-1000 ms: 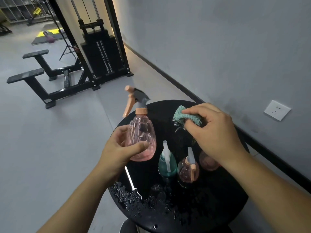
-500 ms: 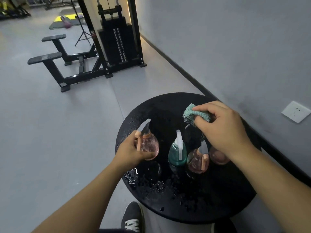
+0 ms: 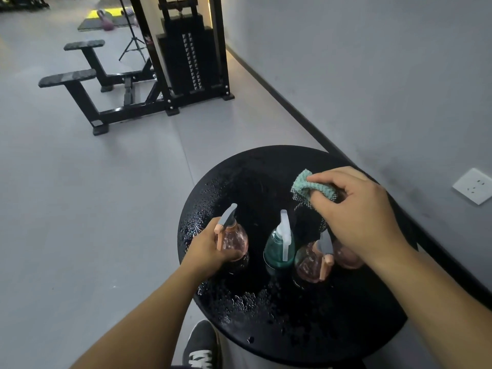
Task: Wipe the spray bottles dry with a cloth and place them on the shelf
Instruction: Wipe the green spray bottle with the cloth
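Grey gym flooring and a grey wall framed the round black table, whose glossy top was beaded with water droplets, which suggested why the bottles on it needed drying. 4 spray bottles stood in a loose row across its near half. The left hand was curled round the clear pink plastic spray bottle with a grey nozzle and peach trigger at the left end of the row, upright and apparently resting on the table, a grip that probably steadied it on the slick surface. Just right of it stood the teal plastic spray bottle with a white trigger head, untouched, then a second clear pink spray bottle with its trigger facing the camera, and a 4th pinkish bottle mostly hidden under the right wrist. The right hand hovered above those 2, fingers and thumb pinching the bunched teal knitted cloth so that a wad stuck out, ready, I judged, to rub a bottle. No shelf was visible, so placing seemed a later step. Behind, a black weight-stack machine and black padded benches stood well apart from the table, and a white wall socket sat on the wall at right.
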`<state>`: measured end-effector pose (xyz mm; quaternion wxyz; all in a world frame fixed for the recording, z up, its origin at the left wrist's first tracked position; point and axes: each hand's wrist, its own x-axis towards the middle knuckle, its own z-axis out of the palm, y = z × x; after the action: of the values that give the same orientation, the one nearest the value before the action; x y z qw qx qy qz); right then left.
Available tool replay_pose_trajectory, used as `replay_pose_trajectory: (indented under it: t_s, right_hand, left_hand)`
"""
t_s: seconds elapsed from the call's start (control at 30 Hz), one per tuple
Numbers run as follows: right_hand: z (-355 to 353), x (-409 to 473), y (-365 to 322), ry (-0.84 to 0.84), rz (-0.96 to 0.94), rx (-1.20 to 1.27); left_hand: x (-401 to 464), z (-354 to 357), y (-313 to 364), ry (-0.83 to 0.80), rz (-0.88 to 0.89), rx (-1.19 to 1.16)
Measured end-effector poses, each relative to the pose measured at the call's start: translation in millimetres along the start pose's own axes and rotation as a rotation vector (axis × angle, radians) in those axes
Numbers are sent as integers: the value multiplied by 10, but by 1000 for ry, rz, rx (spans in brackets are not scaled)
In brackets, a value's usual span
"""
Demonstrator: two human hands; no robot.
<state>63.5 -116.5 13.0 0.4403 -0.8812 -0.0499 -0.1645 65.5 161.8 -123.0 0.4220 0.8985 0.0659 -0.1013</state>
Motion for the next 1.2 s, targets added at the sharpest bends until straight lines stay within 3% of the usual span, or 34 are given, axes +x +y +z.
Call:
replay_pose_trajectory:
  t_s: [0.57, 0.77, 0.97, 1.2]
  right_hand:
    - [-65, 1, 47, 0, -8, -10]
    - [-70, -27, -2, -1, -30, -9]
    - [-51, -114, -41, -6, -17, -8]
    - [-136, -222, -27, 18, 24, -10]
  left_hand:
    - [105, 55, -132, -104, -85, -20]
    - [-21, -163, -48, -135, -18, 16]
    - [-247, -280, 186, 1, 40, 36]
    - [-454, -365, 490, 137, 233, 174]
